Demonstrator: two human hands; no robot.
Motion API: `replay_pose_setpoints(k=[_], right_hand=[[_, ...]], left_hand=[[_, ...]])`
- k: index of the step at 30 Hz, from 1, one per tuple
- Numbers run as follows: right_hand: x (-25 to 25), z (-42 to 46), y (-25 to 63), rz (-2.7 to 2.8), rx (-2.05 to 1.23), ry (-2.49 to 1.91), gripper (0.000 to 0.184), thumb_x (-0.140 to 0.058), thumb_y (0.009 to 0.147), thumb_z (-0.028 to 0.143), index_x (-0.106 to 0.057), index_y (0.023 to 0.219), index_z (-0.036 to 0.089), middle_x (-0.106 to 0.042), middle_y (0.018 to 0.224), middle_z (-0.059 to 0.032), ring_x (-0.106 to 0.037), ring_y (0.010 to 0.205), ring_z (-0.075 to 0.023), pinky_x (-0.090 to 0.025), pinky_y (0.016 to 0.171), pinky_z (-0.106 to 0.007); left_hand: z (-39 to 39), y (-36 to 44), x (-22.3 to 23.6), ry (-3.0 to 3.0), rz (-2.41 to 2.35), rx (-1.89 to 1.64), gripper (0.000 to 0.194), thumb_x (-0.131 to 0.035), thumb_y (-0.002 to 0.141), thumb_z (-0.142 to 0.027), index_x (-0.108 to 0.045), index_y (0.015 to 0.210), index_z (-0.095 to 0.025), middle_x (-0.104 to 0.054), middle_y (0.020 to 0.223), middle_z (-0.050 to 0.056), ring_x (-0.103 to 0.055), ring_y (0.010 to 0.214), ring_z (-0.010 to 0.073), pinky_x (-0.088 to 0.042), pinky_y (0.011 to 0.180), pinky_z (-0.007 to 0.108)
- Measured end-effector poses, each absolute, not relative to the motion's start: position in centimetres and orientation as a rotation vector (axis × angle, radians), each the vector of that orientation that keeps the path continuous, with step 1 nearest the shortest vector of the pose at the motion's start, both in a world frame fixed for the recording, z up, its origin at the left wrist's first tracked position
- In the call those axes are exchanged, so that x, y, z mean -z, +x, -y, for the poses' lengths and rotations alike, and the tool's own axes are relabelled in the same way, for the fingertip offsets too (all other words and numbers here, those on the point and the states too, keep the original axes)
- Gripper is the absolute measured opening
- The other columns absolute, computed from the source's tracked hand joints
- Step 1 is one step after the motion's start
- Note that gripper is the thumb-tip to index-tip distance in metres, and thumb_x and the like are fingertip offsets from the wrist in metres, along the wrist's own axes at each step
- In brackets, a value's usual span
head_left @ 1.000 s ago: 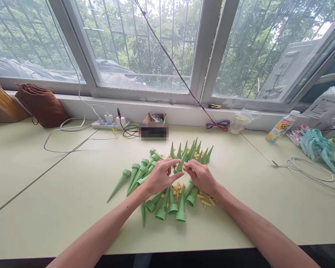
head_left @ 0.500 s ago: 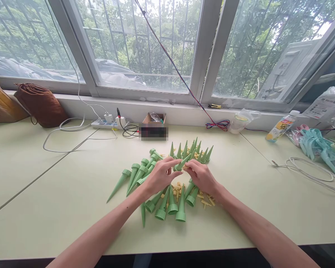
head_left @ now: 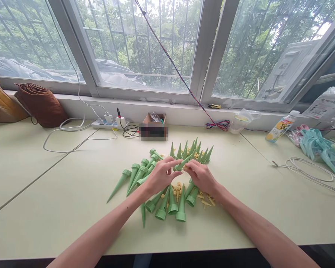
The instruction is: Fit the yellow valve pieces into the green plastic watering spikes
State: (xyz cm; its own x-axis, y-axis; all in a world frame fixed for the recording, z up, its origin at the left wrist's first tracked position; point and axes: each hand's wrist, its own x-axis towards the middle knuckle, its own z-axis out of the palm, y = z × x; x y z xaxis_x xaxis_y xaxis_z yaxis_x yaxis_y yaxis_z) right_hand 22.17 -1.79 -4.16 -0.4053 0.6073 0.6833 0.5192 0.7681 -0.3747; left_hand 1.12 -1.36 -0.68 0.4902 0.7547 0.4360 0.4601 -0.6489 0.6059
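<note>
One grn spike (head_left: pixel 181 164) in L hand (head_left: pixel 162 174), tip up-R, axis slanted.

Single head cam, worn by the person, facing forward and pitched down over the table (head_left: pixel 44 208). Left forearm (head_left: pixel 111 219) enters at bottom left, right forearm (head_left: pixel 248 219) at bottom right, so the lens sits above and behind both. Left hand (head_left: pixel 161 174) and right hand (head_left: pixel 202 176) meet just below and right of frame centre, mid-range. Table's front edge crosses the bottom of the frame; windows (head_left: pixel 114 37) fill the top, roughly square-on. Window frames (head_left: pixel 206 44) splay outward going up (fits the downward tilt). Wide coverage, greenery (head_left: pixel 254 56) across the top farthest off
</note>
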Motion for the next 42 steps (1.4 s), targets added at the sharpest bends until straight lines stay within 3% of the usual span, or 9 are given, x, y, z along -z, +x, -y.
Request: replay_pose_setpoints(k=[42], right_hand=[[4.08, 1.79, 22.05, 2.089, -0.111, -0.852, 0.017, -0.041, 0.102, 0.023, -0.058, 0.101, 0.020, -0.062, 0.082, -0.0037, -0.056, 0.064, -0.0136, -0.046, 0.057, -0.025]], left_hand=[[1.47, 1.22, 0.80, 2.365, -1.031, -1.003, 0.032, -0.068, 0.087, -0.033, -0.067, 0.118, -0.023, -0.064, 0.089, 0.001, -0.053, 0.060, 0.0103, -0.048, 0.063, 0.026]])
